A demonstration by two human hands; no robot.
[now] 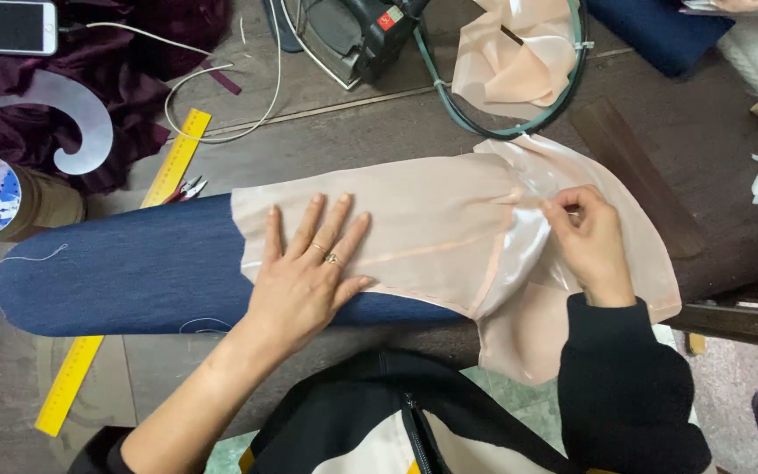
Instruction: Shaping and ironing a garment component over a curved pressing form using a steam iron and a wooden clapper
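Fabric: your thin peach fabric (414, 233) lies draped over the blue padded sleeve board (125, 272) on the tabletop (344, 118), its right end hanging past the board.
Feel: judge it light, limp and slippery; it should slide and wrinkle easily, and the glossy folded part looks the slickest.
Left hand (304, 276): flat on the fabric, fingers spread wide, gripping nothing, only pressing.
Right hand (589, 241): fingers pinched shut on the fabric at the glossy fold; possibly a pin there, too small to tell.
Hold: take it at the seam or edge, where layers double.
Nearby: yellow ruler (173, 158), iron (357, 35).
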